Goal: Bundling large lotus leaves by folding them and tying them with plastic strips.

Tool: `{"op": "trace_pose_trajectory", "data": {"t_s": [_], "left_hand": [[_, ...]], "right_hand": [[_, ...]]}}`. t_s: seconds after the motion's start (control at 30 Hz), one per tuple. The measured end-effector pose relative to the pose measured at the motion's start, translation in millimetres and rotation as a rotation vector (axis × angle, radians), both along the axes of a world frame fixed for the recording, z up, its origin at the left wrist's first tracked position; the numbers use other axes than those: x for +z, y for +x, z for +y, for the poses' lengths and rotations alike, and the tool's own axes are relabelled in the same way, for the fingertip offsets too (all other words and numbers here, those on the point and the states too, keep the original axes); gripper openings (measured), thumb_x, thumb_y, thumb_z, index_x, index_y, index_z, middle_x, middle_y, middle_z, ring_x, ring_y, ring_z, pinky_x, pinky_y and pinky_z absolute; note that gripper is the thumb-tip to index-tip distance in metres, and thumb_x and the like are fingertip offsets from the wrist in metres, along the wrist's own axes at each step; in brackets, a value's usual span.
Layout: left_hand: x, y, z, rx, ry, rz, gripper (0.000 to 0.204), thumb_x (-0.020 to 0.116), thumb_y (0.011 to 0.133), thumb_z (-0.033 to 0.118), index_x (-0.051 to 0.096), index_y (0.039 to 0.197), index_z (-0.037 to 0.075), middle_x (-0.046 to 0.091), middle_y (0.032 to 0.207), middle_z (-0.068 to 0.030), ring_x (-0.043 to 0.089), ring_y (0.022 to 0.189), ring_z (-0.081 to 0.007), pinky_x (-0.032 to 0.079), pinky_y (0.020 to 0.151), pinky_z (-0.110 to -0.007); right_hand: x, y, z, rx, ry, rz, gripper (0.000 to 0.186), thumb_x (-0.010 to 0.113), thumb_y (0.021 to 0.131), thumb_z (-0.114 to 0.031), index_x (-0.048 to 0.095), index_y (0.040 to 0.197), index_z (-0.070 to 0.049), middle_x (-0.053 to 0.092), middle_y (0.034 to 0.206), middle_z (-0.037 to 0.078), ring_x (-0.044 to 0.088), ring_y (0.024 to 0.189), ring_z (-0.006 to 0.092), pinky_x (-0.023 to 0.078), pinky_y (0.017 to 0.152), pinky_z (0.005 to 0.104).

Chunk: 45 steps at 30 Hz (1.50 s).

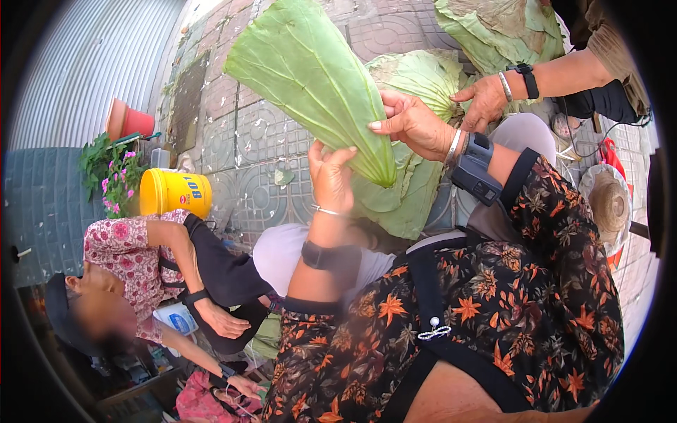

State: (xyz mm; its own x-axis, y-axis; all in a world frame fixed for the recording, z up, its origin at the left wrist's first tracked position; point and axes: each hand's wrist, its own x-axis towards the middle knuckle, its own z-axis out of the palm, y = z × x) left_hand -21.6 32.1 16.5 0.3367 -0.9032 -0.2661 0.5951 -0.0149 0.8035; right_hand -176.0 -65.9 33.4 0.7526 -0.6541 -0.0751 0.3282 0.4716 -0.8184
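I hold a large folded green leaf [303, 77] up above the paving, its broad end toward the top left and its narrow, ribbed end near my hands. My left hand [331, 176] is closed on its lower left edge, thumb over the surface. My right hand [412, 123] pinches its right edge, thumb pressed on the leaf. Beneath and behind it lie more big leaves [395, 204], and a second pile [493, 25] with some browned parts is at the top right.
A co-worker's hand [483, 99] touches leaves at the right. Another person [127, 261] sits at lower left. A yellow bucket [162, 192], pink flowers [116, 183] and a terracotta pot [130, 120] stand at left. A straw hat [606, 204] is at right, on paving [254, 141].
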Motion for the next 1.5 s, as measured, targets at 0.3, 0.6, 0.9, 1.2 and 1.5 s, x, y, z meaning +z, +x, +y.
{"op": "trace_pose_trajectory", "data": {"t_s": [0.3, 0.6, 0.9, 1.2, 1.5], "left_hand": [[-3, -4, -5, 0.024, -0.089, -0.607, 0.054, 0.062, 0.088, 0.022, 0.041, 0.134, 0.003, 0.049, 0.128, -0.0183, 0.051, 0.113, -0.0232, 0.046, 0.091, -0.039], [3, -13, 3, -0.263, -0.144, -0.107, 0.056, 0.062, 0.089, 0.035, 0.043, 0.133, 0.006, 0.052, 0.125, -0.0082, 0.051, 0.113, -0.0217, 0.042, 0.095, -0.037], [-3, -19, 5, -0.272, -0.127, 0.017, 0.051, 0.064, 0.085, 0.022, 0.046, 0.127, -0.001, 0.054, 0.121, -0.0109, 0.051, 0.110, -0.0210, 0.040, 0.095, -0.036], [-5, 4, 1, -0.315, -0.187, 0.057, 0.059, 0.064, 0.073, 0.006, 0.045, 0.130, 0.003, 0.051, 0.126, -0.0103, 0.047, 0.119, -0.0247, 0.034, 0.104, -0.041], [7, 25, 3, -0.100, -0.257, 0.492, 0.063, 0.058, 0.073, 0.004, 0.041, 0.133, 0.000, 0.052, 0.128, -0.0129, 0.046, 0.121, -0.0290, 0.033, 0.106, -0.044]], "right_hand": [[5, 5, 3, -0.139, -0.206, 0.051, 0.054, 0.061, 0.081, 0.005, 0.046, 0.132, -0.004, 0.065, 0.109, 0.005, 0.058, 0.098, 0.0105, 0.048, 0.085, 0.0267], [8, 3, 8, 0.168, -0.239, 0.071, 0.077, 0.063, 0.072, 0.011, 0.034, 0.141, -0.004, 0.065, 0.108, 0.007, 0.057, 0.101, 0.0130, 0.046, 0.087, 0.0285], [13, 2, 7, 0.262, -0.378, 0.087, 0.090, 0.066, 0.066, 0.011, 0.027, 0.145, -0.006, 0.063, 0.109, 0.007, 0.058, 0.097, 0.0119, 0.048, 0.080, 0.0266], [-1, 7, 9, 0.106, -0.413, 0.067, 0.051, 0.056, 0.066, 0.009, 0.059, 0.116, 0.000, 0.063, 0.108, 0.005, 0.055, 0.102, 0.0125, 0.044, 0.091, 0.0284], [11, -5, -6, 0.186, -0.165, -0.051, 0.052, 0.057, 0.064, 0.007, 0.060, 0.115, 0.001, 0.066, 0.105, 0.005, 0.061, 0.094, 0.0120, 0.047, 0.086, 0.0253]]}}
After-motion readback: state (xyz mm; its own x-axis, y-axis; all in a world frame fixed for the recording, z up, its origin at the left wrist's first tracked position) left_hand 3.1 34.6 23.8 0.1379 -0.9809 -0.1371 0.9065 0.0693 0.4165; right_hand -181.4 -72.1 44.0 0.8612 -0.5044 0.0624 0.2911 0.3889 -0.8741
